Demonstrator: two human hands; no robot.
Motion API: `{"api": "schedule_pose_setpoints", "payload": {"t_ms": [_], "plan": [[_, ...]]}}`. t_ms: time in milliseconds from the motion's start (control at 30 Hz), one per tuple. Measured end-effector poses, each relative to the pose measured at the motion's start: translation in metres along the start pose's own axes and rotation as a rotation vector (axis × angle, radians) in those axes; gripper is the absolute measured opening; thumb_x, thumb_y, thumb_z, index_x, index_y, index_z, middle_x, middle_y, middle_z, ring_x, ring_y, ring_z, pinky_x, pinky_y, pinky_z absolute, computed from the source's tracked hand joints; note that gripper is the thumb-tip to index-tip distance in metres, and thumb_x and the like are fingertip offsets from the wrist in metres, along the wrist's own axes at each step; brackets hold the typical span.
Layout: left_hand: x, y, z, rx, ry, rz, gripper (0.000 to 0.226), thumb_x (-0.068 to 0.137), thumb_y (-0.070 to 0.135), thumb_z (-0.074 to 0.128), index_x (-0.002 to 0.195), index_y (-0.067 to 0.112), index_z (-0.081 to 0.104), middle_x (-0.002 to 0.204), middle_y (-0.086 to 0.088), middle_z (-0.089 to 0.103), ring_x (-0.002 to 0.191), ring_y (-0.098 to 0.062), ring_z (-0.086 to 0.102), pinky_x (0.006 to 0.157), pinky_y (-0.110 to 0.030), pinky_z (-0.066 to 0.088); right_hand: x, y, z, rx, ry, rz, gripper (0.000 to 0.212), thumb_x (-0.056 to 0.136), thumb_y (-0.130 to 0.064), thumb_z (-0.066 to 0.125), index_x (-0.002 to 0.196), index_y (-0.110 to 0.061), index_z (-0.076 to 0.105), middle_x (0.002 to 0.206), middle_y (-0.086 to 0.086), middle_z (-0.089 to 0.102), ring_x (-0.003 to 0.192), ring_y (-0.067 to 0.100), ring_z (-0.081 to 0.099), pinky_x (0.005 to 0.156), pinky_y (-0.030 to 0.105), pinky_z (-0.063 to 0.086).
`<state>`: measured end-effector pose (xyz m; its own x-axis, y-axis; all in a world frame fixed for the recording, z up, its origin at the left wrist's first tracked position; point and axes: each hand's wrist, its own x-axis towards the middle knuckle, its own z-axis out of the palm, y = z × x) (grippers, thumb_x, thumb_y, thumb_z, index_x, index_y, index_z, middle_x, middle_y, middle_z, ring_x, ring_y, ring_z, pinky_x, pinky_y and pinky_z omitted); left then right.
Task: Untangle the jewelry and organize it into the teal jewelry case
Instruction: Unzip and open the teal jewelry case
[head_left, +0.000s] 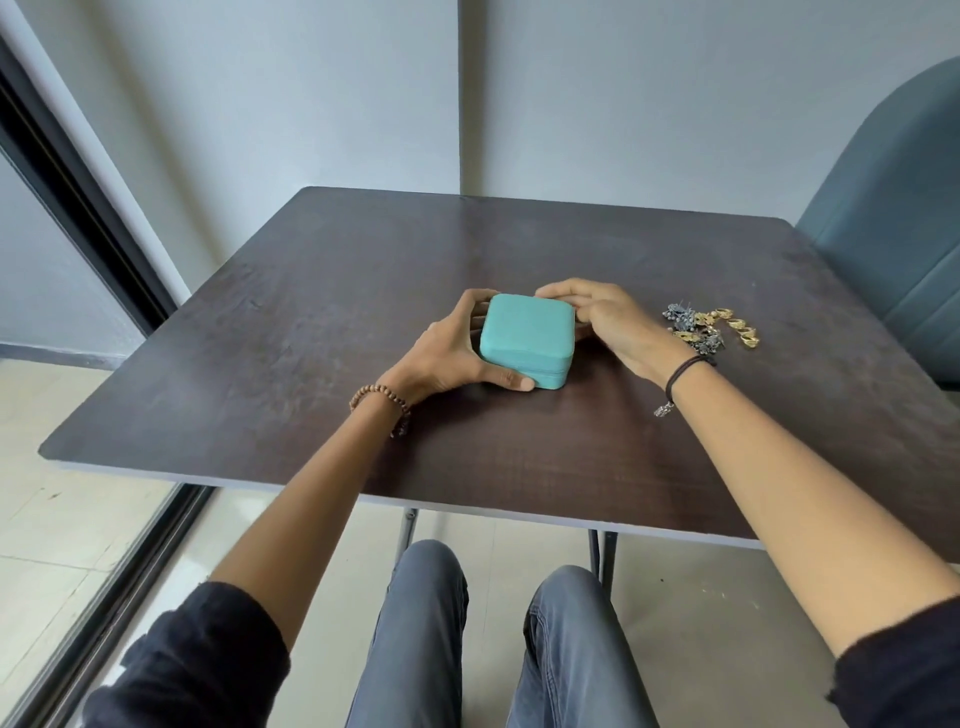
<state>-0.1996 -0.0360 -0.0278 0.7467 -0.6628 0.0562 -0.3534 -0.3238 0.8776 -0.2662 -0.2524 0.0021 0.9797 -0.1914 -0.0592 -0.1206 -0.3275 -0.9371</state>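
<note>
A closed teal jewelry case (525, 338) sits in the middle of the dark wooden table (311, 322). My left hand (447, 353) grips its left side, thumb along the front edge and fingers curled round the back corner. My right hand (602, 322) holds the case's far right corner, fingers curled at the zipper line. A tangled heap of gold and dark silver jewelry (706, 327) lies on the table just right of my right wrist.
A teal upholstered chair (893, 249) stands at the table's right side. Grey walls close in behind the table. A dark sliding-door frame (78, 218) runs along the left. My knees are under the near table edge.
</note>
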Motion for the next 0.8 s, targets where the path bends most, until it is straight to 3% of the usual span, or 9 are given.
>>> {"api": "schedule_pose_setpoints", "payload": {"t_ms": [133, 233, 367, 467, 567, 633, 733, 800], "plan": [[-0.001, -0.002, -0.006, -0.008, -0.037, 0.01, 0.107, 0.044, 0.04, 0.102, 0.134, 0.037, 0.045, 0.13, 0.021, 0.06, 0.122, 0.004, 0.056, 0.111, -0.035, 0.045, 0.002, 0.004, -0.009, 0.017, -0.159, -0.027, 0.058, 0.085, 0.017, 0.031, 0.122, -0.008, 0.066, 0.122, 0.006, 0.071, 0.098, 0.01, 0.062, 0.073, 0.023, 0.047], [-0.003, -0.004, -0.008, -0.021, -0.061, 0.024, 0.108, 0.042, 0.039, 0.103, 0.134, 0.037, 0.047, 0.13, 0.019, 0.061, 0.124, 0.0, 0.056, 0.111, -0.039, 0.045, 0.002, 0.011, -0.019, 0.012, -0.212, -0.075, 0.034, 0.096, 0.008, 0.053, 0.126, -0.004, 0.063, 0.124, 0.008, 0.068, 0.097, 0.008, 0.06, 0.07, 0.018, 0.044], [-0.004, -0.001, -0.007, -0.022, -0.079, 0.021, 0.105, 0.044, 0.038, 0.103, 0.134, 0.037, 0.048, 0.131, 0.018, 0.061, 0.124, -0.002, 0.057, 0.112, -0.04, 0.044, -0.002, 0.022, -0.026, -0.049, -0.168, -0.081, 0.026, 0.102, -0.007, 0.054, 0.125, -0.003, 0.065, 0.112, 0.009, 0.069, 0.085, 0.003, 0.056, 0.068, 0.015, 0.043], [-0.006, 0.0, -0.007, -0.021, -0.079, 0.021, 0.105, 0.045, 0.036, 0.103, 0.135, 0.036, 0.048, 0.131, 0.018, 0.061, 0.124, -0.002, 0.057, 0.112, -0.041, 0.044, -0.003, 0.019, -0.024, -0.198, -0.151, -0.084, 0.025, 0.104, -0.004, 0.049, 0.122, -0.003, 0.067, 0.1, 0.003, 0.069, 0.069, -0.005, 0.054, 0.062, 0.014, 0.042], [-0.008, 0.001, -0.007, -0.026, -0.083, 0.021, 0.104, 0.048, 0.032, 0.102, 0.135, 0.034, 0.047, 0.131, 0.018, 0.061, 0.124, -0.001, 0.057, 0.112, -0.041, 0.044, -0.004, 0.013, -0.02, -0.322, -0.094, -0.083, 0.025, 0.104, -0.004, 0.046, 0.115, -0.002, 0.068, 0.099, 0.01, 0.07, 0.061, -0.004, 0.056, 0.06, 0.012, 0.045], [-0.01, 0.001, -0.007, -0.028, -0.08, 0.026, 0.103, 0.048, 0.03, 0.102, 0.135, 0.033, 0.048, 0.132, 0.018, 0.061, 0.124, -0.001, 0.056, 0.112, -0.04, 0.044, -0.004, 0.009, -0.016, -0.465, -0.033, -0.107, 0.025, 0.104, -0.009, 0.045, 0.107, -0.008, 0.07, 0.094, 0.008, 0.073, 0.064, 0.005, 0.06, 0.061, 0.017, 0.046], [-0.014, 0.001, -0.011, -0.018, -0.08, 0.03, 0.104, 0.048, 0.031, 0.102, 0.136, 0.033, 0.047, 0.132, 0.018, 0.06, 0.125, 0.0, 0.056, 0.113, -0.04, 0.043, -0.009, 0.001, -0.01, -0.688, 0.006, -0.148, 0.025, 0.103, -0.015, 0.044, 0.101, -0.011, 0.068, 0.079, -0.012, 0.066, 0.07, 0.006, 0.06, 0.063, 0.025, 0.041], [-0.019, -0.002, -0.015, -0.016, -0.075, 0.024, 0.104, 0.048, 0.033, 0.102, 0.136, 0.033, 0.047, 0.132, 0.018, 0.06, 0.124, -0.002, 0.056, 0.112, -0.041, 0.044, -0.013, -0.002, -0.004, -0.735, 0.026, -0.195, 0.024, 0.102, -0.013, 0.043, 0.101, -0.009, 0.066, 0.083, -0.008, 0.069, 0.078, 0.014, 0.063, 0.066, 0.027, 0.038]]}}
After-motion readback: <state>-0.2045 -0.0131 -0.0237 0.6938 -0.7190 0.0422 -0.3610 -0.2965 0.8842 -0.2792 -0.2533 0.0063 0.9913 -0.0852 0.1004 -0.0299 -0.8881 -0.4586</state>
